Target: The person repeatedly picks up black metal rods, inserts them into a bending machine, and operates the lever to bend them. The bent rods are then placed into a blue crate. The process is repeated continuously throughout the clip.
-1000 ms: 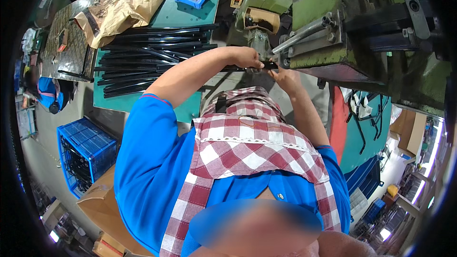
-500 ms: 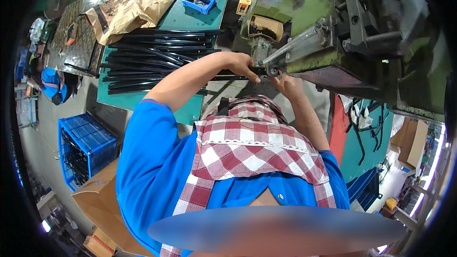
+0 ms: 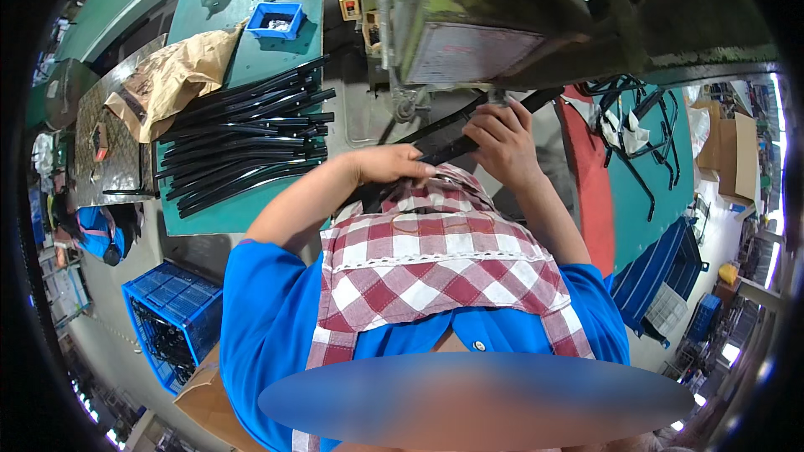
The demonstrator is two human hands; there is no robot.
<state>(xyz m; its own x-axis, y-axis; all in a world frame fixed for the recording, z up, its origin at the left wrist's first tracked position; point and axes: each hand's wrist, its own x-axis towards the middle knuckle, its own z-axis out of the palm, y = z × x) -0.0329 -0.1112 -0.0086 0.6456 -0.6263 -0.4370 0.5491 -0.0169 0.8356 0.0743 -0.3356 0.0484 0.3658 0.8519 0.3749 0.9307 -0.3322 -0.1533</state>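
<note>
A black metal tube lies slantwise in front of my apron, its far end rising to the right under the machine. My left hand is closed around its near-left end, close to my waist. Further along, my right hand grips the tube from above, fingers bent over it. The green press machine stands right over my right fingertips; its underside hides part of the tube and whatever my fingers touch there.
To the left, several black tubes lie on a green table, near brown paper and a blue bin. A blue crate is at lower left. Bent black frames rest on the right-hand table.
My view has swung to the right. Both hands have come away from the machine's side fitting with the tube, which now slants; my left hand is nearer my waist.
</note>
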